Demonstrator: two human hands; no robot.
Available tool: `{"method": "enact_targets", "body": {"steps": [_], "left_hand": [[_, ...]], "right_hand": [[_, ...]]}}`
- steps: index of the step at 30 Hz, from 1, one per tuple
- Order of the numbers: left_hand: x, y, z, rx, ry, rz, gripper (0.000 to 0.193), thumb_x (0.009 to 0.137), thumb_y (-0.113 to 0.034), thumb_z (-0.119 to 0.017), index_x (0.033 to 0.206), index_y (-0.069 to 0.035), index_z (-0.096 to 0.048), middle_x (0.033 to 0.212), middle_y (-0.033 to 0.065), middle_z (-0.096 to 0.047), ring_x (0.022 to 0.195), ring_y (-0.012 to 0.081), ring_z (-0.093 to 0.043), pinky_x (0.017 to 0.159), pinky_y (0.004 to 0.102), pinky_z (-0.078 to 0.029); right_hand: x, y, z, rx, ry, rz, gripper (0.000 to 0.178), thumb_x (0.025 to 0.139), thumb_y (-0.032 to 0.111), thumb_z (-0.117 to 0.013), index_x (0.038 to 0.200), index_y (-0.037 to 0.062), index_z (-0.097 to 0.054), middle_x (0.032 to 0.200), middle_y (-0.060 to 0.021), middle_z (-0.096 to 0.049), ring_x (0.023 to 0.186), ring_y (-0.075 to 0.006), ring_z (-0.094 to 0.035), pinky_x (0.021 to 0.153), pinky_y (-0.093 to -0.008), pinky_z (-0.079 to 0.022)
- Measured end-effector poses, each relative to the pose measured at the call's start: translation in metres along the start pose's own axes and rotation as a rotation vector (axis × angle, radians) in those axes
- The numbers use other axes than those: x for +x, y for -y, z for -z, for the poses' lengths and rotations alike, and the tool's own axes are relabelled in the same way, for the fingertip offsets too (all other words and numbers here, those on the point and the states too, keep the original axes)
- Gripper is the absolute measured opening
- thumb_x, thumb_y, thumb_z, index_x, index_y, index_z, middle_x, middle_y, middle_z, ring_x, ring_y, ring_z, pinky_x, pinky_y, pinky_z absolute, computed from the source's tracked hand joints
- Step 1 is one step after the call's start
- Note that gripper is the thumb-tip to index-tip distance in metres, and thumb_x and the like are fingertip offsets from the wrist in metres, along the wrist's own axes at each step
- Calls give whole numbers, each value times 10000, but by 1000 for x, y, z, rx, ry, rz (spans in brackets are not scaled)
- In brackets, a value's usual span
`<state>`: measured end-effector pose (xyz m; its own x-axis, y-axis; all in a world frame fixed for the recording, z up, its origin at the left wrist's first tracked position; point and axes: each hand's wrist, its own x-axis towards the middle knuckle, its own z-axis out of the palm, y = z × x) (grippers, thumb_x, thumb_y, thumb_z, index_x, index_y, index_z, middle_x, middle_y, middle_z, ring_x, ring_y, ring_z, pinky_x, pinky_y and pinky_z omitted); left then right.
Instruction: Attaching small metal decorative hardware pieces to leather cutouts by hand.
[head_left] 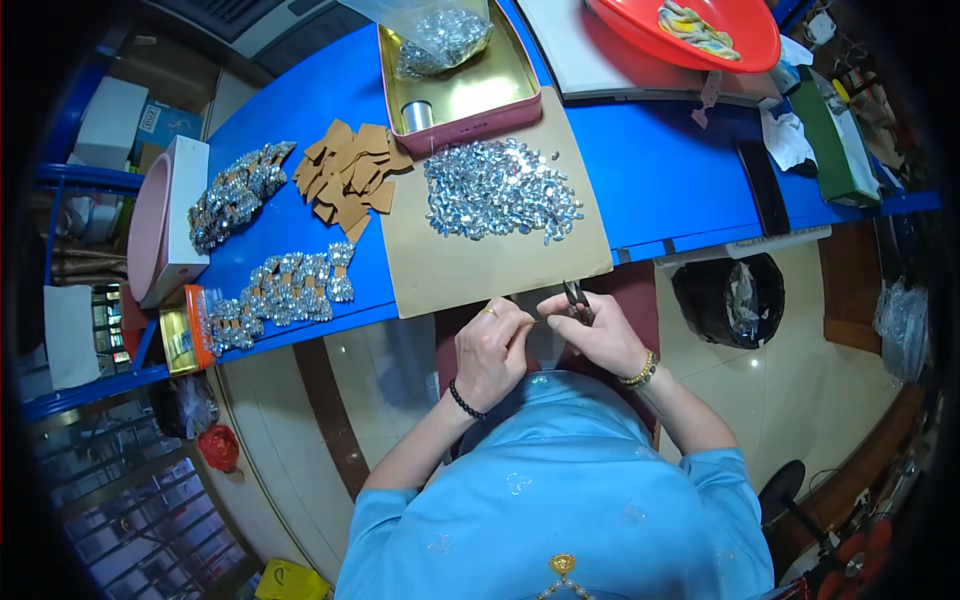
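Note:
Just off the table's front edge, my left hand point(486, 352) is closed in a pinch, a ring on one finger. What it pinches is too small to make out. Close beside it, my right hand point(608, 338) is closed around small dark pliers point(575, 294), partly hidden by the fingers. Beyond both hands a loose pile of shiny silver rhinestones point(500, 190) lies on a tan board point(430, 275). To its left are brown card pieces point(350, 172) and two groups of sparkling silver embellishments, one nearer point(290, 288) and one farther point(238, 195).
A pink-rimmed tin point(520, 110) behind the pile holds a silver spool point(417, 115) and a bag of rhinestones point(445, 40). At far right, a red basin point(640, 25) contains a cloth. A black-lined bin point(728, 300) stands on the floor to the right.

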<state>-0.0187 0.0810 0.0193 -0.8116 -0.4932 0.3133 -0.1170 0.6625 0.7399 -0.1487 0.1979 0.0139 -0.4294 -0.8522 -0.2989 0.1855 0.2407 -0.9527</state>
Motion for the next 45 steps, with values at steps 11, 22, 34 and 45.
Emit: {"method": "enact_targets", "body": {"steps": [11, 22, 34, 45], "left_hand": [[4, 6, 7, 27, 60, -12, 62, 713, 9, -602, 748, -33, -573, 737, 102, -568, 650, 271, -575, 558, 355, -442], [6, 4, 7, -34, 106, 55, 52, 713, -9, -619, 695, -24, -573, 705, 107, -566, 635, 272, -581, 562, 355, -448], [9, 1, 14, -229, -27, 314, 50, 723, 46, -607, 705, 10, -577, 697, 66, -562, 641, 142, -546, 579, 262, -424], [7, 1, 6, -298, 21, 292, 14, 752, 24, -617, 747, 19, -604, 753, 76, -574, 595, 122, -547, 516, 229, -421]], "right_hand": [[8, 9, 2, -461, 14, 476, 196, 716, -1, -591, 903, 18, -646, 773, -110, -626, 651, -226, -619, 591, -305, -496], [10, 7, 5, -532, 25, 486, 163, 678, -1, -594, 835, 25, -630, 734, -110, -608, 626, -253, -609, 568, -333, -490], [3, 14, 10, -375, -473, 298, 79, 783, 33, -638, 847, -9, -619, 744, -4, -603, 659, -31, -539, 578, -198, -439], [8, 0, -26, 50, -175, 158, 84, 811, 70, -643, 857, 3, -624, 662, 48, -557, 616, -10, -479, 532, -193, -402]]}}
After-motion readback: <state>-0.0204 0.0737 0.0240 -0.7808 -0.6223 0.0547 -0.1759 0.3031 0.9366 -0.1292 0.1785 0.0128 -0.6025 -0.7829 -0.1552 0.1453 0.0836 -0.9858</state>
